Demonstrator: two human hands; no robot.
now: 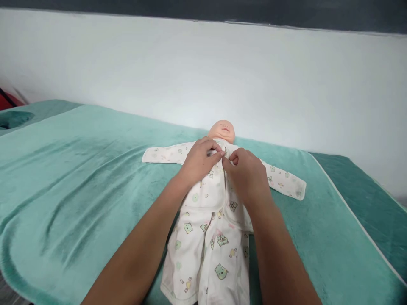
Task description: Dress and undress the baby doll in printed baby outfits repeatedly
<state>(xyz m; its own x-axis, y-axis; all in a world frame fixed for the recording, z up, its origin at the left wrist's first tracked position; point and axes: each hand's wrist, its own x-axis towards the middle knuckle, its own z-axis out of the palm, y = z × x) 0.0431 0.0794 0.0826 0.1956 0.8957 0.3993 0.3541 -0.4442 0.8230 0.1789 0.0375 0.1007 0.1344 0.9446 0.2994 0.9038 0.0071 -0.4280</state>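
Note:
A baby doll [222, 130] lies on its back, dressed in a white baby jacket [203, 197] and matching pants [219, 258] printed with green bears. Both sleeves stretch out to the sides, and no doll hands show at the cuffs. At the chest, just below the neck, my left hand [203, 157] pinches the jacket's front edge. My right hand [246, 169] pinches the opposite front edge close beside it, the fingertips of both hands nearly meeting. Lower down, the jacket's two front panels hang apart. Whatever fastener lies between the fingers is too small to make out.
A light teal blanket [95, 169] with soft folds covers the surface under the doll. Darker green cloth [359, 190] shows at the right. Behind stands a white wall [203, 76] with a dark band along the top. Something red [8, 101] sits at the far left edge.

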